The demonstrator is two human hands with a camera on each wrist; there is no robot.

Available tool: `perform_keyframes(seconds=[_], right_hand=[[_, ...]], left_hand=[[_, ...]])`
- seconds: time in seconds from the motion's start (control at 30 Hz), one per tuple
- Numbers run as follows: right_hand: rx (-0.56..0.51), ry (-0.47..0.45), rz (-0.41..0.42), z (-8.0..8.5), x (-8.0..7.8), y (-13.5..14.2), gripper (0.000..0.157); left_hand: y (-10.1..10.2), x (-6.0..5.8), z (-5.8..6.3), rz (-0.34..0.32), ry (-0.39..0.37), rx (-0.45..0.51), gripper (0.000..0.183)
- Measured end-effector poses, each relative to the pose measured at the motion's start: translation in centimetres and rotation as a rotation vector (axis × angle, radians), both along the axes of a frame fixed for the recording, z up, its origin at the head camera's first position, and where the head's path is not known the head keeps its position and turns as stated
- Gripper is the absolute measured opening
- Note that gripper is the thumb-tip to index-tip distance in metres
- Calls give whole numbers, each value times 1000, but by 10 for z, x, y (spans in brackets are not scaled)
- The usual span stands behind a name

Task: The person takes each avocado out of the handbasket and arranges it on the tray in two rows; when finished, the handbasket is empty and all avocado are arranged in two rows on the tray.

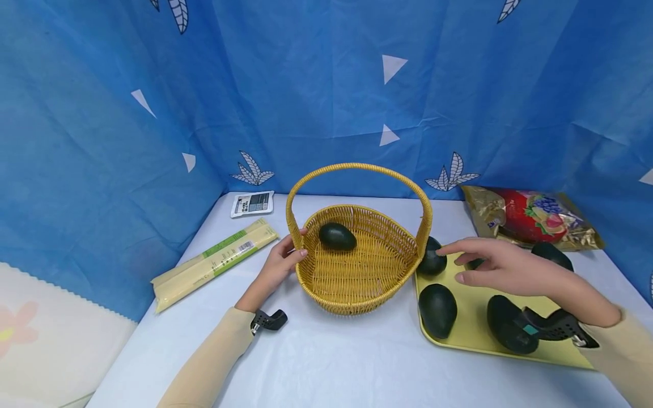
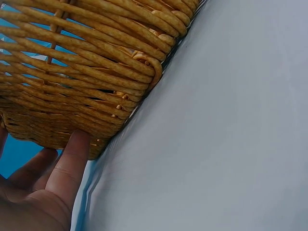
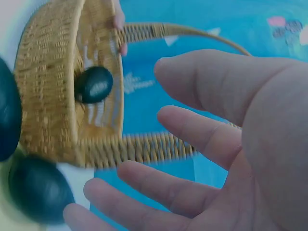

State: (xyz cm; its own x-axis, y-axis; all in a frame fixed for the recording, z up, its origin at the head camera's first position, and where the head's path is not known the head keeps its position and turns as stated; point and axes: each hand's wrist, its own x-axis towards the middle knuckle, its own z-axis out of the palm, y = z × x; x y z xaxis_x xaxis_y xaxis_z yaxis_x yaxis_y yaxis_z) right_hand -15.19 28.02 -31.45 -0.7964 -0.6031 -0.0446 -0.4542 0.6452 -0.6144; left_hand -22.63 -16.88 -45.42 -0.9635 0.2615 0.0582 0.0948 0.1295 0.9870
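A yellow wicker basket (image 1: pixel 352 306) with a tall arched handle stands mid-table, holding one dark green avocado (image 1: pixel 337 236). My left hand (image 1: pixel 282 262) grips the basket's left side at the foot of the handle, its thumb and fingertips over the rim. In the left wrist view its fingers (image 2: pixel 72 168) lie against the woven wall. My right hand (image 1: pixel 502 266) hovers over the yellow tray (image 1: pixel 469 337), fingers spread and holding nothing. Just beyond its fingertips lies an avocado (image 1: pixel 431 262) by the basket's right side. Several more avocados lie on the tray, some partly hidden by my right hand and wrist.
Left of the basket lie a long pale yellow-green packet (image 1: pixel 216 263) and a small white packet (image 1: pixel 252 204). Behind the tray is a gold and red fruit-printed bag (image 1: pixel 535 218). A blue curtain (image 1: pixel 326 102) hangs along the table's back and left.
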Motion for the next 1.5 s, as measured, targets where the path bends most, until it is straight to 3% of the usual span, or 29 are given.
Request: perform_keyframes(seconds=[0.2, 0.53, 0.77, 1.1, 1.5], right_hand=[[-4, -79, 83, 10, -9, -45, 45], [17, 30, 188, 3, -41, -110, 44], [35, 39, 163, -5, -65, -139, 48], [163, 10, 127, -19, -105, -177, 44], [189, -30, 129, -30, -128, -201, 42]], left_hand=[[-1, -1, -1, 1, 8, -4, 59], [1, 0, 1, 0, 3, 1, 59], [1, 0, 0, -1, 9, 4, 59], [-2, -2, -1, -3, 22, -3, 60], [-1, -1, 0, -11, 2, 6, 60]])
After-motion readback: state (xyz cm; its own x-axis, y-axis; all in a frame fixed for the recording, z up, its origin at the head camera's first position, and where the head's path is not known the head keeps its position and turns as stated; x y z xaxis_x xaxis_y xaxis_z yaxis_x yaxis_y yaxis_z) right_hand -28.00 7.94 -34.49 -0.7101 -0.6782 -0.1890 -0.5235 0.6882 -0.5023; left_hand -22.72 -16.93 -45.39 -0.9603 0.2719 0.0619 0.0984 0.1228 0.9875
